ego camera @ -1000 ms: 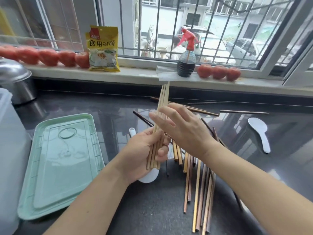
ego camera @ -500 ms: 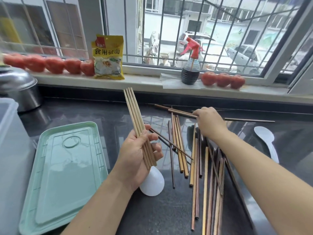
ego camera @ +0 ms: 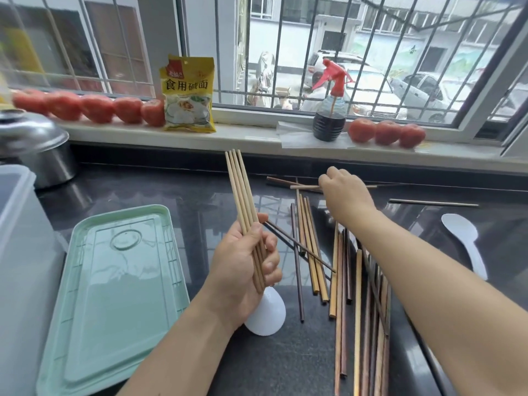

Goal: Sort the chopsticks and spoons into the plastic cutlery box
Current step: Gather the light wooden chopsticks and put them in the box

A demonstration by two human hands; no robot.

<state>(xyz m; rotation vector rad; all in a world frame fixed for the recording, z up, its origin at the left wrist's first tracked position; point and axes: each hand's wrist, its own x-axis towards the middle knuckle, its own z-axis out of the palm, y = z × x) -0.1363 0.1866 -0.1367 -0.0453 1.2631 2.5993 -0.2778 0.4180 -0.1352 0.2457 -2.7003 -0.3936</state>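
My left hand [ego camera: 243, 261] grips a bundle of several light wooden chopsticks [ego camera: 241, 192], their tips pointing up and away. My right hand [ego camera: 343, 192] reaches to the back of the dark counter and pinches a single light chopstick [ego camera: 304, 186] lying crosswise. Several loose chopsticks [ego camera: 343, 281], light and dark brown, lie scattered in front of me. A white spoon [ego camera: 265, 312] sits partly hidden under my left wrist. Another white spoon [ego camera: 464, 241] lies at the right. The clear plastic cutlery box [ego camera: 17, 252] stands at the left edge, beside its green lid [ego camera: 114, 295].
A steel pot [ego camera: 37, 150] stands at the back left. On the windowsill sit tomatoes [ego camera: 85, 108], a yellow packet [ego camera: 188, 94] and a spray bottle [ego camera: 328, 110] of dark liquid. A lone chopstick [ego camera: 434, 202] lies at the far right.
My left hand swung the bundle off to the left. My right hand left the bundle, reached to the back of the counter and took hold of a crosswise chopstick.
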